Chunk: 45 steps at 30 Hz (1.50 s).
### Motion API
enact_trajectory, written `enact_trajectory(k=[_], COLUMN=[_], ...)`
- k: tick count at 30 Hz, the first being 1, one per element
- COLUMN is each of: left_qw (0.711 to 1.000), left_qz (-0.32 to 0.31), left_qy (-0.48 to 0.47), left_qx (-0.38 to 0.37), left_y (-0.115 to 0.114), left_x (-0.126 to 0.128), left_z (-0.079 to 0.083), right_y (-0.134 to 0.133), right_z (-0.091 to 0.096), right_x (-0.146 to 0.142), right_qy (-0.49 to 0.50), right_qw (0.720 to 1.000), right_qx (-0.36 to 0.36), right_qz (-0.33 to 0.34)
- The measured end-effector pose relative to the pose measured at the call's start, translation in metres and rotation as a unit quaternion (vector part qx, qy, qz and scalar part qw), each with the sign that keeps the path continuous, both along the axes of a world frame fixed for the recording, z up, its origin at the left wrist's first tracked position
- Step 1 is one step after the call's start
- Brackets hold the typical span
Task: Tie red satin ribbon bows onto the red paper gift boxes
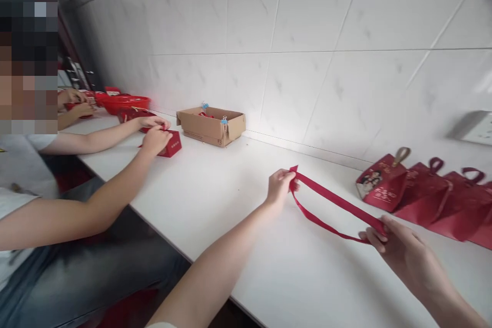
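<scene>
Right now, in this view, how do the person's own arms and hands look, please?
The left hand and right hand are ungloved, with no watch or bracelet visible. The left forearm and right forearm are uncovered; a whitish sleeve edge shows at the bottom, on the left arm only.

The left hand (280, 187) and right hand (403, 246) each cover part of the red ribbon (338, 201) where they grip it. The picture's right edge cuts off the row of red bags (417, 195) and the wall plate (480, 127). Walls of the cardboard box (205, 130) hide most of its contents; its small print is unreadable. Pixels mask a co-worker's head (28, 61).
</scene>
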<state>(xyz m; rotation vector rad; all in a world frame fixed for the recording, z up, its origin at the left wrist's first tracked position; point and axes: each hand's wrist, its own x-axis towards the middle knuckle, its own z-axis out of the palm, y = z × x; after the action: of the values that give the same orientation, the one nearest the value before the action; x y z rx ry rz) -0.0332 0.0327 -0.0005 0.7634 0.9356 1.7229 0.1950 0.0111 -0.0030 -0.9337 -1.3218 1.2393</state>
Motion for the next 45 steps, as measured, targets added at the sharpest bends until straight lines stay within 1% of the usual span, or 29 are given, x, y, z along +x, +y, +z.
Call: enact_trajectory(k=[3,4,6,8,12,14,16,17,19,21,23,25,29,32,35,39,45], left_qw=[1.0,0.999,0.999,0.998,0.997,0.996,0.995,0.993,0.984,0.965,0.945,0.93,0.915,0.914,0.911,0.907,0.915], left_qz=[-0.02,-0.024,-0.026,-0.023,-0.027,-0.036,-0.046,-0.053,-0.077,-0.109,-0.143,-0.175,-0.221,-0.229,-0.244,-0.255,-0.253], left_qy=[0.015,0.023,0.04,0.058,0.078,0.078,0.09,0.106,0.163,0.238,0.295,0.321,0.335,0.333,0.33,0.332,0.314], left_qx=[0.004,0.005,0.003,-0.001,-0.002,0.001,0.0,-0.002,-0.007,-0.001,0.012,0.027,0.043,0.032,0.034,0.043,0.027], left_y=[-0.002,-0.002,-0.002,-0.002,-0.004,-0.005,-0.007,-0.008,-0.011,-0.017,-0.024,-0.029,-0.033,-0.031,-0.031,-0.032,-0.03], left_x=[0.001,0.001,0.001,0.002,0.004,0.005,0.007,0.009,0.016,0.025,0.033,0.038,0.036,0.032,0.031,0.032,0.032], left_z=[-0.001,-0.001,-0.002,-0.002,-0.002,0.0,0.001,0.001,0.0,-0.002,-0.002,-0.001,0.005,0.009,0.01,0.009,0.007], right_y=[-0.003,-0.003,-0.003,-0.004,-0.006,-0.007,-0.008,-0.009,-0.009,-0.011,-0.012,-0.014,-0.018,-0.02,-0.021,-0.021,-0.019], right_z=[0.006,0.007,0.008,0.009,0.013,0.014,0.013,0.012,0.008,0.003,0.0,0.0,0.003,0.006,0.007,0.007,0.005], right_x=[-0.001,0.0,0.002,0.003,0.002,0.0,-0.003,-0.004,-0.009,-0.013,-0.017,-0.02,-0.021,-0.022,-0.023,-0.024,-0.024], right_qy=[0.074,0.086,0.077,0.041,-0.037,-0.091,-0.163,-0.198,-0.252,-0.274,-0.276,-0.271,-0.272,-0.259,-0.235,-0.225,-0.233], right_qw=[0.995,0.994,0.994,0.997,0.998,0.995,0.986,0.98,0.966,0.956,0.956,0.959,0.961,0.966,0.972,0.974,0.972], right_qx=[-0.065,-0.071,-0.074,-0.071,-0.042,-0.034,-0.029,-0.015,0.037,0.085,0.093,0.083,0.05,0.027,0.018,0.026,0.033], right_qz=[0.018,0.012,0.006,0.007,0.009,0.013,0.006,-0.01,-0.052,-0.064,-0.031,0.002,0.008,0.012,0.015,0.012,0.015])
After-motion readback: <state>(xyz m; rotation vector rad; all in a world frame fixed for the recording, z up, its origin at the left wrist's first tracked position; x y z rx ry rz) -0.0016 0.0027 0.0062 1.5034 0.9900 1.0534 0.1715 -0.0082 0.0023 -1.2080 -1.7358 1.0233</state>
